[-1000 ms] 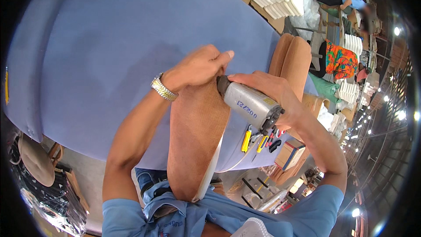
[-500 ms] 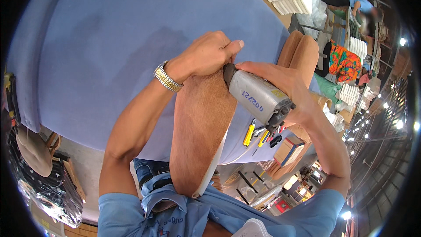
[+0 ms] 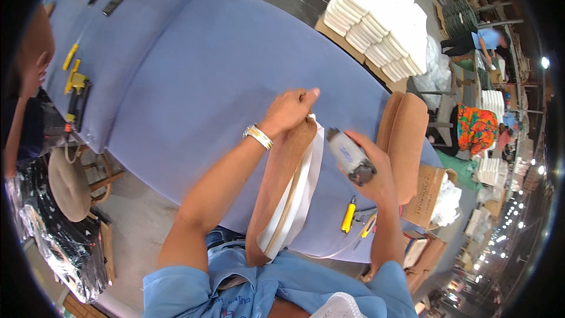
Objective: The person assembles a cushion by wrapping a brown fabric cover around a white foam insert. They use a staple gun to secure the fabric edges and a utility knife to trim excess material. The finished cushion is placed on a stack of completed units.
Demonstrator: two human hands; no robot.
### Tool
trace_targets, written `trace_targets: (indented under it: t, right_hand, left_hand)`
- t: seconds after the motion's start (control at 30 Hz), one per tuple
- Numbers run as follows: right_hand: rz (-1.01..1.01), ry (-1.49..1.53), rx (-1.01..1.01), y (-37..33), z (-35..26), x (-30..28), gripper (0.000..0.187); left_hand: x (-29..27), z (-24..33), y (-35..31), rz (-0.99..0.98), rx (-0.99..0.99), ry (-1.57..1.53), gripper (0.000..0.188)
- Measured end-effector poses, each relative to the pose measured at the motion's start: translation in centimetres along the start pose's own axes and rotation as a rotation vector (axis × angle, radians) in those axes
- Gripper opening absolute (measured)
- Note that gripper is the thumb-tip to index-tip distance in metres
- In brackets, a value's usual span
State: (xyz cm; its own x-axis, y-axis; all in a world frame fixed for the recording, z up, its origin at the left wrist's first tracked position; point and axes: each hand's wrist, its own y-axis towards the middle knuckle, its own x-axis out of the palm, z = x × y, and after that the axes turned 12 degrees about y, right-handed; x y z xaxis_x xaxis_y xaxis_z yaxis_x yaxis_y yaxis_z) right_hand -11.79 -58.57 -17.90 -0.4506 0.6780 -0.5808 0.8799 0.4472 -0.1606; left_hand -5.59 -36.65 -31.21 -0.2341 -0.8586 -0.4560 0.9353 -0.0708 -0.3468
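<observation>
A brown fabric-covered upholstery panel (image 3: 275, 182) stands on edge against my body, its white underside (image 3: 309, 191) facing right. My left hand (image 3: 289, 110) is closed on the panel's far end, thumb pointing out to the right; a bit of white material shows below the fingers. In my right hand (image 3: 378, 171) is a grey staple gun (image 3: 346, 152), its dark nose a little to the right of the panel and apart from it. The fingers behind the gun's body are partly hidden.
Blue padded table (image 3: 194, 100) lies beneath. Brown padded pieces (image 3: 406, 135) and a cardboard box (image 3: 425, 194) sit at right. A yellow-handled tool (image 3: 348, 215) lies near the front edge. White stacked pads (image 3: 376, 17) stand behind. At far left shows another person's arm (image 3: 32, 65).
The staple gun has come away from the panel's end, to the right. The panel has turned, so more of its white underside shows. My view has shifted, bringing more table into sight.
</observation>
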Motion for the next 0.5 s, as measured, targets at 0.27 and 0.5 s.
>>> trace_targets:
  t: [0.27, 0.5]
  right_hand:
    - [0.537, 0.042, 0.426, -14.1, 16.6, 14.1, 0.071]
    - [0.5, 0.311, 0.15, -15.2, 15.2, 10.3, 0.058]
  left_hand:
    - [-0.4, 2.0, -1.6, 0.053, -0.045, 0.468, 0.051]
    - [-8.6, 9.0, -15.5, 0.507, 0.192, 0.473, 0.044]
